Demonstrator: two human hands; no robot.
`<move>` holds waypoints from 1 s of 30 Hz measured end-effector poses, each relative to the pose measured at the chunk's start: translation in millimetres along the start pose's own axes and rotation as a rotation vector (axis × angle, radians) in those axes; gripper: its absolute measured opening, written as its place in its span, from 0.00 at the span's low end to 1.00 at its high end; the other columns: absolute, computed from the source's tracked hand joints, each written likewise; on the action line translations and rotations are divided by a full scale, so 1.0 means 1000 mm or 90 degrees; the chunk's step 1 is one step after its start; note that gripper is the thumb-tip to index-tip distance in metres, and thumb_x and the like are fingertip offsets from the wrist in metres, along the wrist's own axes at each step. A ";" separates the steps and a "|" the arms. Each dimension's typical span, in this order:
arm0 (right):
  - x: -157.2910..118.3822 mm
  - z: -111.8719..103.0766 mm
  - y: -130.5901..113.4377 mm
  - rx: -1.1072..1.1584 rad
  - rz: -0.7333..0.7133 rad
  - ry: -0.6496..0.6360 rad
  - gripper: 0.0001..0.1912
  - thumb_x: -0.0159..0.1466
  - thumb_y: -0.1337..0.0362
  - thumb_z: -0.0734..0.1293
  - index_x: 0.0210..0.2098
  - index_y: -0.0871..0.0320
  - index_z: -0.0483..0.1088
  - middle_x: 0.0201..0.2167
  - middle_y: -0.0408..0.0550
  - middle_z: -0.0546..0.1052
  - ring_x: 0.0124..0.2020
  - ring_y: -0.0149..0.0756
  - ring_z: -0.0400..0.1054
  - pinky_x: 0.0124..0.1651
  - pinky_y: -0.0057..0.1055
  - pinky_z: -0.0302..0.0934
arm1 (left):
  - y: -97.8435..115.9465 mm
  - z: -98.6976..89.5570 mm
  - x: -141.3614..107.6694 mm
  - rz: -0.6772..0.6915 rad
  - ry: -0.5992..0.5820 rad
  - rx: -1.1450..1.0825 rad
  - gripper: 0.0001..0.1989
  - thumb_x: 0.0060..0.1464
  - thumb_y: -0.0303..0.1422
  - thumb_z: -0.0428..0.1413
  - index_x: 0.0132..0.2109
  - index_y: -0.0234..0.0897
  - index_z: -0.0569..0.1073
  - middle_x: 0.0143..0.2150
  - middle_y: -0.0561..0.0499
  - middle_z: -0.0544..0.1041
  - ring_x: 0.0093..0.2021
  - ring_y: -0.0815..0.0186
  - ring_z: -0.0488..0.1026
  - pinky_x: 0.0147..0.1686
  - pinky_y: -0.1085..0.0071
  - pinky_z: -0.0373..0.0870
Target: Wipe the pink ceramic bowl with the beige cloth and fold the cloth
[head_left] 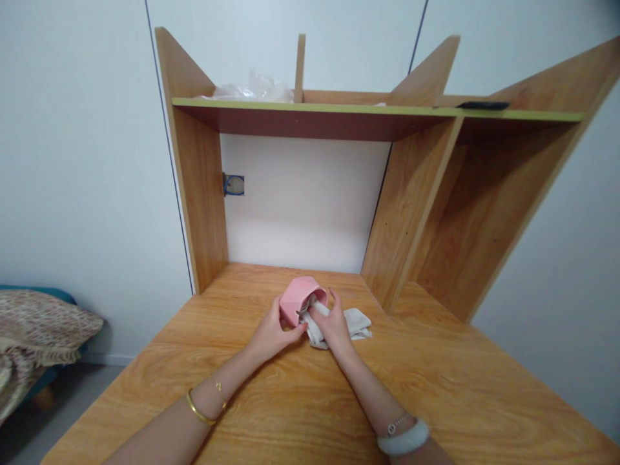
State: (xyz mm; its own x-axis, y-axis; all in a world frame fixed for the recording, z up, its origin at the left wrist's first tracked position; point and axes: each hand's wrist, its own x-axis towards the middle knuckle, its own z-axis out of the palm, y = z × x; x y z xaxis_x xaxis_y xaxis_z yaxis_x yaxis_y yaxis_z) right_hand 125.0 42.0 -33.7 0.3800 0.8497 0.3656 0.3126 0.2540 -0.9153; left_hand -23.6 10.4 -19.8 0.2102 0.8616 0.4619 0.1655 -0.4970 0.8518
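Note:
A pink faceted cup-like container (292,298) lies tipped over the desk, its mouth facing right and toward me. My left hand (274,332) grips it from the left, thumb near the rim. My right hand (334,321) is at the opening, fingers closed on a whitish cloth (357,321) and partly inside the mouth. Part of the cloth goes into the container; another part spreads on the desk to the right. Something grey shows at the rim, too small to make out. The right fingertips are partly hidden by the cloth and the rim.
The wooden desk (271,413) carries a shelf unit with upright panels (411,213) behind and to the right. Clear plastic wrapping (256,88) and a dark flat object (483,105) lie on the upper shelf. A patterned throw (43,326) covers furniture at the left.

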 end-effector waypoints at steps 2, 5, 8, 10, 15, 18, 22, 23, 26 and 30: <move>0.000 -0.003 -0.004 -0.052 -0.018 0.013 0.41 0.43 0.59 0.69 0.54 0.64 0.55 0.43 0.57 0.72 0.44 0.45 0.67 0.44 0.36 0.61 | 0.004 -0.003 -0.001 0.008 0.011 0.116 0.32 0.44 0.38 0.58 0.54 0.33 0.56 0.48 0.42 0.70 0.46 0.60 0.68 0.46 0.63 0.64; 0.001 -0.010 -0.009 -0.127 -0.035 0.014 0.41 0.45 0.59 0.68 0.56 0.64 0.53 0.36 0.54 0.75 0.37 0.44 0.70 0.36 0.33 0.62 | 0.014 -0.006 -0.004 -0.007 0.013 0.292 0.34 0.43 0.41 0.57 0.56 0.34 0.56 0.43 0.44 0.73 0.41 0.58 0.71 0.41 0.64 0.67; 0.002 -0.017 -0.013 -0.209 -0.052 -0.012 0.42 0.48 0.61 0.66 0.59 0.66 0.48 0.26 0.50 0.75 0.26 0.42 0.69 0.26 0.30 0.58 | 0.024 -0.006 -0.006 0.002 0.001 0.438 0.38 0.41 0.44 0.57 0.58 0.36 0.55 0.42 0.45 0.74 0.39 0.56 0.72 0.40 0.63 0.66; 0.000 -0.021 -0.017 -0.250 -0.075 -0.031 0.42 0.50 0.61 0.65 0.60 0.66 0.46 0.21 0.46 0.73 0.22 0.41 0.68 0.23 0.29 0.55 | 0.028 -0.006 -0.007 0.014 -0.006 0.490 0.40 0.42 0.45 0.56 0.60 0.36 0.53 0.42 0.44 0.75 0.39 0.54 0.72 0.40 0.63 0.65; -0.005 -0.024 -0.025 -0.293 -0.100 -0.071 0.40 0.54 0.58 0.63 0.61 0.62 0.44 0.18 0.43 0.71 0.22 0.41 0.68 0.23 0.28 0.54 | 0.031 -0.011 -0.007 0.016 0.005 0.535 0.41 0.44 0.48 0.52 0.62 0.34 0.50 0.39 0.44 0.75 0.37 0.54 0.73 0.38 0.63 0.65; -0.008 -0.022 -0.025 -0.256 -0.121 -0.123 0.38 0.54 0.58 0.63 0.60 0.60 0.46 0.23 0.45 0.73 0.26 0.41 0.69 0.27 0.29 0.56 | 0.028 -0.016 -0.007 0.037 0.003 0.546 0.41 0.46 0.48 0.51 0.63 0.35 0.48 0.37 0.45 0.76 0.36 0.56 0.73 0.38 0.64 0.66; -0.010 -0.018 -0.018 -0.179 -0.149 -0.149 0.36 0.54 0.60 0.62 0.60 0.61 0.47 0.27 0.47 0.73 0.29 0.40 0.69 0.30 0.30 0.59 | 0.023 -0.021 -0.006 0.031 0.006 0.519 0.36 0.48 0.45 0.49 0.62 0.38 0.48 0.37 0.48 0.75 0.35 0.58 0.73 0.38 0.65 0.66; -0.010 -0.017 -0.018 -0.159 -0.152 -0.141 0.36 0.54 0.61 0.62 0.60 0.61 0.47 0.28 0.48 0.74 0.29 0.40 0.69 0.31 0.31 0.60 | 0.021 -0.022 -0.005 0.021 0.008 0.500 0.35 0.49 0.44 0.49 0.62 0.39 0.49 0.38 0.48 0.75 0.35 0.58 0.73 0.37 0.65 0.66; -0.012 -0.015 -0.018 -0.107 -0.145 -0.109 0.36 0.54 0.64 0.60 0.60 0.61 0.45 0.34 0.49 0.74 0.31 0.38 0.69 0.34 0.32 0.61 | 0.016 -0.023 0.000 -0.005 0.026 0.394 0.32 0.53 0.43 0.46 0.62 0.37 0.49 0.42 0.46 0.74 0.36 0.59 0.72 0.38 0.65 0.67; -0.014 -0.015 -0.021 -0.064 -0.100 -0.086 0.34 0.55 0.66 0.58 0.60 0.62 0.45 0.32 0.48 0.74 0.28 0.37 0.69 0.31 0.31 0.62 | 0.009 -0.018 0.005 -0.003 0.034 0.185 0.33 0.55 0.44 0.46 0.62 0.35 0.45 0.49 0.42 0.69 0.39 0.63 0.71 0.38 0.67 0.68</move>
State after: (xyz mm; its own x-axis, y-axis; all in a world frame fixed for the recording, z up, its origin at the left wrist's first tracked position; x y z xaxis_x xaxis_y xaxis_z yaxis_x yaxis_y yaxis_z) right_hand 126.5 17.8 -16.4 0.2013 0.8594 0.4700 0.4466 0.3465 -0.8249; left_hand -38.9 12.1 -5.3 0.1594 0.8645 0.4767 0.4374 -0.4948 0.7509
